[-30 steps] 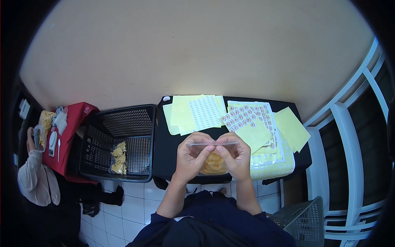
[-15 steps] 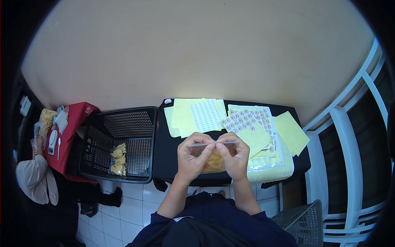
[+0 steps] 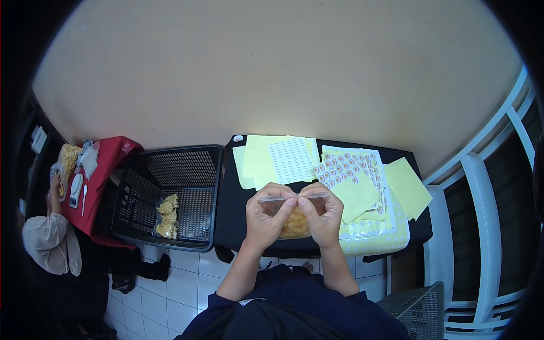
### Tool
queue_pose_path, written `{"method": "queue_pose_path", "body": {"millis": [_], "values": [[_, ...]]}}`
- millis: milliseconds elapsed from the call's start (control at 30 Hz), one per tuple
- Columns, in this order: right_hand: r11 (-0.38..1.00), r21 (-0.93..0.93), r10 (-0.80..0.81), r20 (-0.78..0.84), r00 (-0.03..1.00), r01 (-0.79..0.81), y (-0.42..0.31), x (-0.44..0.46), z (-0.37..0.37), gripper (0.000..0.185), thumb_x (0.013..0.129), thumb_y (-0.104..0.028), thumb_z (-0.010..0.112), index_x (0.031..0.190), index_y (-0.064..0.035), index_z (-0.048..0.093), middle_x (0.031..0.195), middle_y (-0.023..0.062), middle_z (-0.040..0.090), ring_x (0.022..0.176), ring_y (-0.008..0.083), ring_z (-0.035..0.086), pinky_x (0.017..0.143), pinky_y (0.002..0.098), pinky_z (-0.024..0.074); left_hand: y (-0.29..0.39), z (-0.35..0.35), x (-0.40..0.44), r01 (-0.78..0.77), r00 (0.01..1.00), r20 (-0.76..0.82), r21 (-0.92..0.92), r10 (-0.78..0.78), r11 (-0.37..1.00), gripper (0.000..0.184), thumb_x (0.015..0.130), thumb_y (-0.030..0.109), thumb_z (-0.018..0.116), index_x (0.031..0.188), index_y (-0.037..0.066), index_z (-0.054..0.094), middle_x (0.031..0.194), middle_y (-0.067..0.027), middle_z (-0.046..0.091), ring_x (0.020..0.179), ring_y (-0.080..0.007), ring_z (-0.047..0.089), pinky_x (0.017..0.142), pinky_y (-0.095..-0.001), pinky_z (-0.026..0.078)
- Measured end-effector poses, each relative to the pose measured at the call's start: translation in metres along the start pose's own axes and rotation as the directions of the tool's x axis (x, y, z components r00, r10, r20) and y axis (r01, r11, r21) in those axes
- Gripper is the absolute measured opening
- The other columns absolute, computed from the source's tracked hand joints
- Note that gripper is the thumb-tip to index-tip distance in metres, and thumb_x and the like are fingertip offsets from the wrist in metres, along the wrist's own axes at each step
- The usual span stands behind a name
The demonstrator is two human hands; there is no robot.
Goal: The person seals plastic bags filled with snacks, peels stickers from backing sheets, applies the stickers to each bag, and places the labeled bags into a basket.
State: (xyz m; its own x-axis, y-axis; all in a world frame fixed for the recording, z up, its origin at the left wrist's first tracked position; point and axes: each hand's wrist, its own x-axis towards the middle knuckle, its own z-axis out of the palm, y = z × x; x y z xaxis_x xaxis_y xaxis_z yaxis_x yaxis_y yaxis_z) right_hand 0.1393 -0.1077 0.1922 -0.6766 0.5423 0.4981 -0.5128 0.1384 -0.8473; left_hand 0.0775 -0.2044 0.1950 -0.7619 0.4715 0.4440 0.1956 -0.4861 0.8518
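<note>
Between my two hands is a clear plastic bag with yellow snack pieces inside, held over the front edge of the black-covered table. My left hand pinches the bag's top edge with the thumb against the fingers. On the other side, my right hand pinches the same edge, its thumb close beside the left one. The top edge is stretched straight across. Parts of the bag's sides are hidden behind my hands.
Yellow sheets and round-sticker sheets cover much of the table. At left, a black crate holds bagged snacks. Beyond it, a co-worker's hand is at a red-covered table with a white scale. White railing stands right.
The surroundings have shifted slightly rightward in view. My hands keep almost the same pinch on the bag. At left, the co-worker's arm has changed position slightly.
</note>
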Motion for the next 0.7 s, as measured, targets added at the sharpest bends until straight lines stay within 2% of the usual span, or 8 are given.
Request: {"method": "queue_pose_path", "body": {"millis": [533,700], "values": [[1.0,0.015,-0.016,0.007,1.0,0.016,0.0076,0.0007,0.0076,0.006,0.071,-0.001,0.061,0.075,0.0003,0.057,0.072,0.0079,0.059,0.068,0.0108,0.055,0.063,0.0219,0.043,-0.0075,-0.0075,-0.0025,-0.035,0.998,-0.056,0.031,0.037,0.999,0.006,0.073,-0.002,0.059,0.076,-0.001,0.054,0.077,-0.0071,0.057,0.071,-0.0093,0.053,0.065,-0.0214,0.042],[0.999,-0.048,-0.002,0.033,0.999,0.004,0.0101,0.0024,0.0075,0.006,0.073,-0.002,0.059,0.076,0.0014,0.056,0.074,0.0073,0.058,0.069,0.0114,0.055,0.065,0.0223,0.0429,-0.0092,-0.0092,0.0,-0.049,0.997,-0.057,0.017,0.05,0.999,0.006,0.074,-0.002,0.059,0.077,0.0,0.054,0.078,-0.0067,0.057,0.071,-0.0091,0.053,0.065,-0.0213,0.042]]}}
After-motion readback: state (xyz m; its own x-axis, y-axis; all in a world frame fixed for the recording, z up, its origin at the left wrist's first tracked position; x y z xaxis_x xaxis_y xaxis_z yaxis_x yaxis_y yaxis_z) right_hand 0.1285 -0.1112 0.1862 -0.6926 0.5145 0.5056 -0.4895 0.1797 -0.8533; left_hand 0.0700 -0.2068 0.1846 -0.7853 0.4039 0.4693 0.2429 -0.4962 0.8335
